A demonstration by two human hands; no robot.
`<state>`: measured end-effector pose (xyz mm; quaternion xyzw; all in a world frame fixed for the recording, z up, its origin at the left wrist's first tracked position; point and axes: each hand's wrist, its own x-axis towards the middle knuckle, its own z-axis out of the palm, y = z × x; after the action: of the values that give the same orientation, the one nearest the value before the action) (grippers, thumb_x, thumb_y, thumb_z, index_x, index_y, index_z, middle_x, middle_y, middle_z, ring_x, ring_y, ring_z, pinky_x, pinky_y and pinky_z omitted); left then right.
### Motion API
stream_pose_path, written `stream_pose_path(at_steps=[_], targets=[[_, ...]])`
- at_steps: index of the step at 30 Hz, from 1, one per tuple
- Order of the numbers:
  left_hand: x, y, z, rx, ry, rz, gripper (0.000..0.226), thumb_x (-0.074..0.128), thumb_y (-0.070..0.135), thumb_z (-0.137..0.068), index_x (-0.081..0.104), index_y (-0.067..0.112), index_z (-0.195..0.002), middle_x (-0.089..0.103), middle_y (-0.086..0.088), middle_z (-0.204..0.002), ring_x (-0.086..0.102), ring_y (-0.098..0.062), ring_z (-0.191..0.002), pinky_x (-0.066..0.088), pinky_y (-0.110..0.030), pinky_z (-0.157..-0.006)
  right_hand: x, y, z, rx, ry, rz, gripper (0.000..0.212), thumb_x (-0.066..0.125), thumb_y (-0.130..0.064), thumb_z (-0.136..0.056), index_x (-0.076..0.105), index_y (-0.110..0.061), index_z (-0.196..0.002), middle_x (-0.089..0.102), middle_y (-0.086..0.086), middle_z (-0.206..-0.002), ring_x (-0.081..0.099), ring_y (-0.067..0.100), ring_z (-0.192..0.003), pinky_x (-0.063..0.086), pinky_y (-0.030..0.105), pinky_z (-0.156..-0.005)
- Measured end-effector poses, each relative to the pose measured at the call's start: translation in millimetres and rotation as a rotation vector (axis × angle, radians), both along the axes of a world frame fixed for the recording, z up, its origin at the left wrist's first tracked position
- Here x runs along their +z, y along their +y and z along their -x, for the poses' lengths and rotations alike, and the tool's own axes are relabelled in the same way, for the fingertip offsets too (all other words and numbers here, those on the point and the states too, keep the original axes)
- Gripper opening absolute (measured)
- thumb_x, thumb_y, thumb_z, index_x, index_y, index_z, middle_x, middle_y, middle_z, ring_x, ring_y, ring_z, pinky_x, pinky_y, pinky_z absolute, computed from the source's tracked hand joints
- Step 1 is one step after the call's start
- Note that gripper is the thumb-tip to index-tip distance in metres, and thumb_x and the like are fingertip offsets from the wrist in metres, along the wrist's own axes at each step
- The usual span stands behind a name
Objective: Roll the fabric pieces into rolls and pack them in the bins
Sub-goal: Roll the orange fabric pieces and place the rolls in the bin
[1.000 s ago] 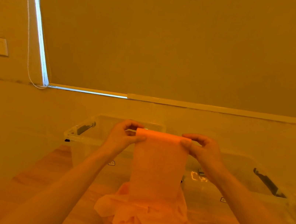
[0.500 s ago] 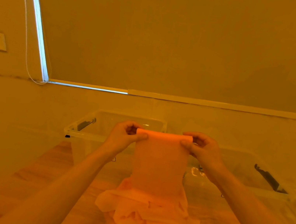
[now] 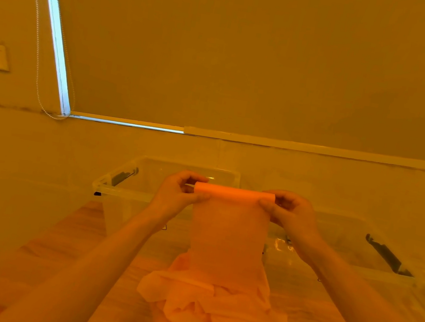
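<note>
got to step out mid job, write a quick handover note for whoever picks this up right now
Left hand pinches the left end of the fabric roll; right hand pinches the right end.
The roll is held in the air in front of the two clear bins, left bin and right bin.
Done: only the top is rolled.
Left: the strip hangs down to a loose fabric heap on the table. Finish rolling, then pack it in a bin.
</note>
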<state>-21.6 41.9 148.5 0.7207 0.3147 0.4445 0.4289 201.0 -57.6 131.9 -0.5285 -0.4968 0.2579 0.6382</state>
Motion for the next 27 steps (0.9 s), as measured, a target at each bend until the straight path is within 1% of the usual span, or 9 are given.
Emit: stream_pose_path(at_steps=[4, 6, 8, 11, 13, 18, 23, 25, 27], targets=[[-2.5, 0.7, 1.4, 0.037, 0.026, -0.003, 0.015, 0.067, 0.019, -0.085, 0.062, 0.023, -0.099, 0.062, 0.004, -0.100, 0.059, -0.011, -0.084, 0.044, -0.014, -0.057, 3.1, -1.0, 1.9, 0.011, -0.013, -0.008, 0.026, 0.070, -0.010, -0.080, 0.066, -0.020, -0.103, 0.064, -0.004, -0.107, 0.065, 0.013, -0.093, 0.057, 0.025, -0.071], [-3.7, 1.5, 1.2, 0.049, 0.033, -0.003, 0.010, 0.065, 0.021, -0.086, 0.062, 0.023, -0.096, 0.062, 0.004, -0.097, 0.061, -0.014, -0.085, 0.047, -0.018, -0.059, 3.9, -1.0, 2.2, 0.026, -0.021, -0.001, 0.031, 0.071, -0.008, -0.077, 0.065, -0.019, -0.105, 0.063, -0.007, -0.109, 0.065, 0.011, -0.092, 0.057, 0.025, -0.070], [-4.5, 1.8, 0.9, 0.063, 0.031, 0.004, 0.008, 0.066, 0.021, -0.086, 0.062, 0.023, -0.093, 0.062, 0.004, -0.097, 0.063, -0.015, -0.085, 0.052, -0.020, -0.061, 3.2, -0.2, 1.8, 0.024, -0.021, 0.003, 0.028, 0.072, -0.007, -0.076, 0.066, -0.018, -0.102, 0.065, -0.004, -0.106, 0.066, 0.011, -0.089, 0.057, 0.025, -0.069], [-5.6, 2.2, 2.0, 0.039, 0.000, 0.012, 0.015, 0.070, 0.016, -0.082, 0.065, 0.018, -0.096, 0.064, -0.001, -0.099, 0.064, -0.016, -0.085, 0.055, -0.020, -0.061, 0.3, 1.7, 0.5, 0.014, 0.003, -0.008, 0.023, 0.072, -0.007, -0.077, 0.067, -0.018, -0.097, 0.067, 0.004, -0.103, 0.068, 0.016, -0.087, 0.056, 0.024, -0.067], [-5.4, 1.5, 3.0, 0.018, 0.014, -0.006, 0.020, 0.073, 0.013, -0.080, 0.065, 0.021, -0.096, 0.064, 0.002, -0.100, 0.063, -0.013, -0.086, 0.053, -0.017, -0.060, -2.1, 3.0, -0.7, 0.019, 0.023, -0.007, 0.023, 0.071, -0.006, -0.078, 0.067, -0.018, -0.097, 0.067, 0.007, -0.104, 0.068, 0.019, -0.087, 0.056, 0.023, -0.066], [-5.8, 0.6, 2.0, -0.053, 0.005, -0.003, 0.031, 0.073, 0.004, -0.077, 0.064, 0.027, -0.096, 0.064, 0.003, -0.106, 0.063, -0.013, -0.094, 0.056, -0.022, -0.070, -5.4, 5.4, -2.2, 0.024, 0.037, -0.006, 0.025, 0.071, -0.003, -0.077, 0.068, -0.019, -0.096, 0.068, 0.008, -0.104, 0.068, 0.019, -0.089, 0.055, 0.024, -0.067], [-7.8, 1.4, 2.0, -0.047, 0.017, -0.023, 0.029, 0.072, 0.006, -0.079, 0.064, 0.028, -0.096, 0.064, 0.000, -0.108, 0.063, -0.015, -0.096, 0.053, -0.017, -0.064, -9.0, 8.4, -4.2, 0.006, 0.060, -0.004, 0.029, 0.073, -0.006, -0.076, 0.067, -0.017, -0.102, 0.068, 0.011, -0.104, 0.068, 0.025, -0.090, 0.056, 0.027, -0.069], [-8.1, 1.4, 1.5, -0.016, 0.021, -0.019, 0.022, 0.070, 0.011, -0.082, 0.064, 0.024, -0.098, 0.063, 0.001, -0.105, 0.062, -0.012, -0.090, 0.049, -0.011, -0.057, -8.5, 7.4, -3.5, -0.008, 0.021, 0.005, 0.030, 0.072, -0.008, -0.078, 0.066, -0.014, -0.107, 0.067, 0.009, -0.104, 0.067, 0.025, -0.091, 0.058, 0.031, -0.070], [-9.3, 3.1, 1.2, 0.016, 0.028, -0.019, 0.019, 0.069, 0.015, -0.083, 0.064, 0.020, -0.101, 0.064, 0.002, -0.101, 0.061, -0.010, -0.085, 0.047, -0.010, -0.053, -6.6, 5.3, -0.7, -0.014, -0.010, 0.006, 0.031, 0.070, -0.008, -0.079, 0.065, -0.012, -0.109, 0.066, 0.008, -0.104, 0.067, 0.023, -0.090, 0.059, 0.033, -0.073]])
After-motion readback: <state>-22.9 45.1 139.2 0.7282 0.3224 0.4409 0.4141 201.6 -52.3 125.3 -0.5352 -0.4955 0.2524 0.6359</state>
